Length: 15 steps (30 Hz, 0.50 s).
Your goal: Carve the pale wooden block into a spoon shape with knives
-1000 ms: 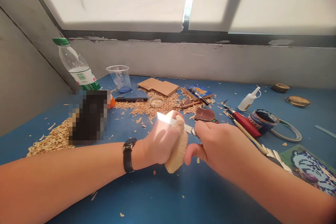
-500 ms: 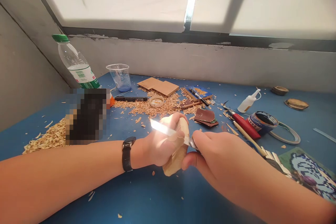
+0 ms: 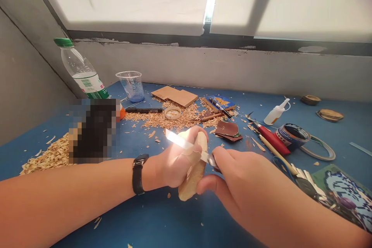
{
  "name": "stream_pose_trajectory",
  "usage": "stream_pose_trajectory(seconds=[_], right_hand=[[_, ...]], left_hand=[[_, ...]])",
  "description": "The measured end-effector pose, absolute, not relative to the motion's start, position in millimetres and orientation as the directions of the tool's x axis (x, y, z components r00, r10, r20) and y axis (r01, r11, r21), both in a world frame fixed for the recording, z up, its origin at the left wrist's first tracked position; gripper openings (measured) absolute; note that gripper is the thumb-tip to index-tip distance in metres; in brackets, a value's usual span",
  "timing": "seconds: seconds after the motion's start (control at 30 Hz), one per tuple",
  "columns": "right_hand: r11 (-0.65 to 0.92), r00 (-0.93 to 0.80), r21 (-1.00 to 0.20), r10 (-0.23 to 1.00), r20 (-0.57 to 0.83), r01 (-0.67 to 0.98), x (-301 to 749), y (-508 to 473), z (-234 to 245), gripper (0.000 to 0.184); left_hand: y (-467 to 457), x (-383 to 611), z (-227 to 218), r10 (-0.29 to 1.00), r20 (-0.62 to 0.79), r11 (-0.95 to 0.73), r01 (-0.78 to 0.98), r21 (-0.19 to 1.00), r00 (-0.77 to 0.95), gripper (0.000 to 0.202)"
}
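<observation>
A pale, elongated piece of wood (image 3: 189, 186) is held tilted above the blue table by my left hand (image 3: 178, 164), its fingers wrapped round the upper part. My right hand (image 3: 236, 172) is closed on the handle of a knife (image 3: 180, 139). The blade, bright with glare, points left and lies across the wood and in front of my left fingers. My right thumb is against the lower right side of the wood. Most of the knife's handle is hidden inside my right fist.
Wood shavings (image 3: 186, 119) spread behind my hands; another heap (image 3: 46, 157) lies left by a pixelated dark block (image 3: 95, 131). A bottle (image 3: 84, 71) and plastic cup (image 3: 132, 87) stand back left. Sandpaper (image 3: 228, 128), a red-handled tool (image 3: 273, 137), a jar (image 3: 292, 135) and glue bottle (image 3: 276, 113) are right.
The wood and both hands have shifted slightly down and left in view. My right hand and knife sit a little lower along the wood. Both grips are unchanged.
</observation>
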State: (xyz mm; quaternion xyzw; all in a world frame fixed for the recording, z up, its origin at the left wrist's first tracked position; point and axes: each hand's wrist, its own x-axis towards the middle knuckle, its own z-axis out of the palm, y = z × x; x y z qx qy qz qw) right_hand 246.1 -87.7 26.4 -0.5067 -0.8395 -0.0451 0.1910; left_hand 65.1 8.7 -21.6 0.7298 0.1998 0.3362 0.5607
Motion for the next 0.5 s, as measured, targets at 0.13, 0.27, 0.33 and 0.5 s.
stream_pose_trajectory(seconds=[0.13, 0.27, 0.33, 0.5], right_hand=[[0.486, -0.424, -0.177, 0.856, 0.296, 0.856, 244, -91, 28, 0.026], [0.439, -0.388, -0.215, 0.89, 0.24, 0.873, 247, -90, 28, 0.023], [0.437, -0.376, -0.227, 0.887, 0.266, 0.87, 247, -90, 27, 0.023], [0.426, -0.351, -0.184, 0.874, 0.336, 0.886, 247, -89, 22, 0.024]], left_hand=[[5, 63, -13, 0.646, 0.312, -0.452, 0.019, 0.892, 0.696, 0.071], [4, 63, -6, 0.632, 0.334, -0.523, 0.067, 0.849, 0.7, 0.066], [4, 64, -6, 0.646, 0.341, -0.51, 0.054, 0.858, 0.683, 0.065], [5, 63, -13, 0.656, 0.293, -0.435, 0.031, 0.9, 0.696, 0.065]])
